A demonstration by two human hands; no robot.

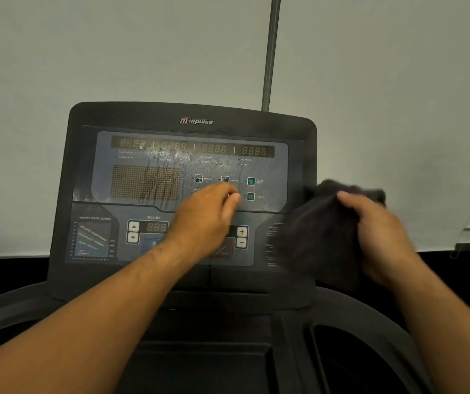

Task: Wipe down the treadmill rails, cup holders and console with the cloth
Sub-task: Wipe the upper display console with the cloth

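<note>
Bunching the dark cloth (324, 231), the right hand (375, 231) was held beside the console (91, 155); the left hand (208, 214) was loosely curled before it.

The console (188, 177) is matt black with a grey-blue panel; a row of dim amber digits runs above the hands, and an amber dot grid streaked with dark drip lines sits left of the left hand (208, 214). Small teal squares show just past its fingertips. The logo (196, 121) is white with a red mark. The cloth (324, 231) in the right hand (381, 237) looks black, perhaps dark brown, blurred. The wall (114, 52) is pale grey-green.
</note>
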